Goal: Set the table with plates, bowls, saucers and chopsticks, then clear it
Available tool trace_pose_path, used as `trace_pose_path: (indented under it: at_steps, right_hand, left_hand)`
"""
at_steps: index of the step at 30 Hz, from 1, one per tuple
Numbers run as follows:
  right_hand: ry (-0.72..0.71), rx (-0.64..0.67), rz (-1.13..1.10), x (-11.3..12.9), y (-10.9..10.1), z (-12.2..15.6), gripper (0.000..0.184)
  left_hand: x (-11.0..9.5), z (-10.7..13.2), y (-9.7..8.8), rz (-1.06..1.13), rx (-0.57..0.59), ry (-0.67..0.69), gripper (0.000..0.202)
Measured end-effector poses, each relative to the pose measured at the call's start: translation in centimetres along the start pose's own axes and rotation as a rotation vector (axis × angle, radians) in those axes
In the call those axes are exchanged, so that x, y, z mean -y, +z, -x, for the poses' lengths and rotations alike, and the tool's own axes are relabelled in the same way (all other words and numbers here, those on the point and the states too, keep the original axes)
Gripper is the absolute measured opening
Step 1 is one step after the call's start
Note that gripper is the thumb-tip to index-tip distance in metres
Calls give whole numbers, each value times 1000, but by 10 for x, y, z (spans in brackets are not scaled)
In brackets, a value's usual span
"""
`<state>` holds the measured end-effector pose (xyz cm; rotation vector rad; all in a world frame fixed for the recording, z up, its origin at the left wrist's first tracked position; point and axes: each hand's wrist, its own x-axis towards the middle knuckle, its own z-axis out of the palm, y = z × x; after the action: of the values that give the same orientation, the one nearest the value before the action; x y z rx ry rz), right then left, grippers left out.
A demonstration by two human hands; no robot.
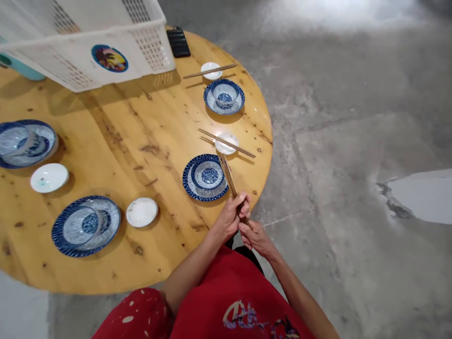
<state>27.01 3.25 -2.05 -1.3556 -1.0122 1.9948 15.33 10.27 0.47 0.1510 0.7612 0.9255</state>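
A: Grip state?

B: Both closed. Left grip [230,215] has its fingers wrapped round a bundle of chopsticks [230,181]; right grip [256,237] is closed on the lower end. Can't count the sticks

A: Where's the bundle?

B: In front of the red shirt [212,301], by the edge of the worktop [165,141], upper ends over the rim of the near plate [188,188]. Can't tell if they touch it

A: Handling?

B: My read: light, stiff, smooth brown wood. Slim and straight, so single sticks could slip or fan out. Take it round the middle, all together; a second hold at the lower end should stop splaying

A: Next ring out?

B: Near bowl [209,175] sits on that plate, both round, blue-and-white, glossy, ceramic by the look: hard, chippable. Just beyond, a pair of sticks [243,151] lies across a white saucer [226,149]

A: Further?

B: Far plate [207,101] with a far bowl [225,93], another saucer behind with sticks across it. To the left, a big plate [58,235] holding a bowl, and a small dish [141,212] beside it, shiny white. Worktop is varnished yellow wood, knots showing. White basket [151,44] at the back: rigid plastic, slotted walls
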Motion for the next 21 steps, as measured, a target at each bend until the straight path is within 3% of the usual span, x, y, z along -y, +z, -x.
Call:
trace_pose_path:
  at_steps: [7, 10, 13, 17, 19, 21]
  right_hand:
    - [36, 234, 227, 37, -42, -30, 43]
    - [-78, 263, 503, 55, -61, -37, 25]
    - [-319, 143, 816, 81, -85, -52, 21]
    - [-538, -253, 1129, 115, -110, -104, 36]
    - [-545, -287, 1315, 128, -113, -138, 42]
    - [-467, -213, 1468, 139, -112, -166, 41]
  left_hand:
    - [-11, -27, 21, -209, -107, 109, 52]
    - [-12, -30, 28, -249, -179, 196, 55]
    - [-11, -36, 32, -177, -284, 305, 57]
    - [-8, -51, 36, -44, -439, 415, 53]
    - [-4, -63, 41, 21, -486, 445, 49]
    - [0, -77, 49, 74, -523, 477, 48]
